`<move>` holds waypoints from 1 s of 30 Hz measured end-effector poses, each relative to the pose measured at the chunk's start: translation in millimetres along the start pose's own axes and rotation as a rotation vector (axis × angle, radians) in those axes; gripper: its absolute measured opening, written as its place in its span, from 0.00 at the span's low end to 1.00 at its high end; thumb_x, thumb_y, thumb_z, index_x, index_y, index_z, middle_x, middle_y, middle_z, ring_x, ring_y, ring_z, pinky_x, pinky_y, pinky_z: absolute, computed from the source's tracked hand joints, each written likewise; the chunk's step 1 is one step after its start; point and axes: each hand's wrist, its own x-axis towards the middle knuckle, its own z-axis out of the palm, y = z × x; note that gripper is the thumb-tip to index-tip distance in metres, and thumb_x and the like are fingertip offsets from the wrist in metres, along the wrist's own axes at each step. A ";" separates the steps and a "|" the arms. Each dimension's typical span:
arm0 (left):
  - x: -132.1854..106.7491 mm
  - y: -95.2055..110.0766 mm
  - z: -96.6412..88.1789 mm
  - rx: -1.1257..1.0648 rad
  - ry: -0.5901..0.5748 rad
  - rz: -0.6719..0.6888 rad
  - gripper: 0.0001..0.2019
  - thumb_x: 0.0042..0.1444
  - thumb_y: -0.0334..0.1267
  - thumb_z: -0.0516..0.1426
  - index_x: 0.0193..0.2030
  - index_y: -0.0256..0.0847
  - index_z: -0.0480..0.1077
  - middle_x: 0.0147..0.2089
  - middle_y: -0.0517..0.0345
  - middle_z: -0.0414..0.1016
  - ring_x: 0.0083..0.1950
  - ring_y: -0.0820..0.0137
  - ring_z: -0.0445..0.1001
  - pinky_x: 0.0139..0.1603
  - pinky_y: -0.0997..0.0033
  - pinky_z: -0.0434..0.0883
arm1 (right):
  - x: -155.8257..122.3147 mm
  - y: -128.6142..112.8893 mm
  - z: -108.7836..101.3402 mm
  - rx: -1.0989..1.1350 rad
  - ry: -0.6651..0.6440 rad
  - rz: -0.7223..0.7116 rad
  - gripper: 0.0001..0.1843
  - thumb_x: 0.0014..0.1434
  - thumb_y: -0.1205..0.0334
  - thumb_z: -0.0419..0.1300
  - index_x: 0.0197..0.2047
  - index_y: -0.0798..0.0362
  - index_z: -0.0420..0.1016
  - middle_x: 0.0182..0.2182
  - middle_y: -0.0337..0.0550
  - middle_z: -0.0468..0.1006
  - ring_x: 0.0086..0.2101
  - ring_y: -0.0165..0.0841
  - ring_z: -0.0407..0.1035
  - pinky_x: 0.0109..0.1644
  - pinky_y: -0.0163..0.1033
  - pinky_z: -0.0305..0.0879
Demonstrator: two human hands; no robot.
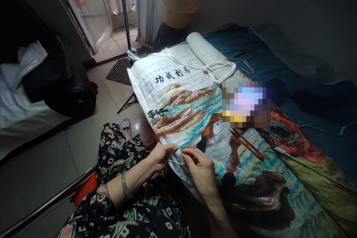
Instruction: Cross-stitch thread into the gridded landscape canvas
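A large cross-stitch cloth (184,113), partly stitched with a brown and turquoise landscape, slopes across my lap and the bed. My left hand (161,155) grips its near-left edge, thumb on top and the other fingers mostly hidden underneath. Close beside it, my right hand (201,167) is pinched at the cloth; whatever its fingertips hold is too small to make out. A loose white thread (178,161) loops between both hands. Orange-handled thread snips (248,144) lie on the cloth to the right. Farther up rests a skein of white thread (221,70).
A pixelated glowing patch (247,100) covers something above the snips. A cable (312,167) crosses the fabric at right. Behind are a pink hanger (247,65), a yellow basin (178,11) and a dark stand pole (124,11). A black sofa (67,78) stands left.
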 end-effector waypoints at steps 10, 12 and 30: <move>0.9 -2.1 0.7 -0.002 0.001 0.023 0.16 0.25 0.27 0.67 0.28 0.31 0.74 0.24 0.56 0.73 0.24 0.74 0.67 0.29 0.72 0.65 | 3.1 1.1 4.0 0.027 0.056 -0.023 0.10 0.56 0.61 0.58 0.28 0.52 0.78 0.26 0.43 0.78 0.28 0.34 0.73 0.34 0.36 0.70; 0.6 -2.5 -0.2 -0.002 -0.012 0.031 0.18 0.24 0.28 0.68 0.29 0.30 0.75 0.27 0.54 0.75 0.25 0.73 0.68 0.32 0.71 0.67 | 3.8 0.6 4.3 0.033 0.059 -0.008 0.10 0.55 0.60 0.58 0.27 0.52 0.78 0.25 0.44 0.78 0.27 0.34 0.72 0.34 0.37 0.70; -9.3 2.9 1.6 0.008 -0.071 0.027 0.21 0.24 0.25 0.66 0.33 0.30 0.75 0.30 0.52 0.76 0.28 0.70 0.71 0.38 0.67 0.70 | 1.8 -7.2 7.7 0.201 0.014 0.220 0.12 0.51 0.54 0.61 0.28 0.55 0.77 0.21 0.43 0.76 0.21 0.32 0.67 0.23 0.34 0.64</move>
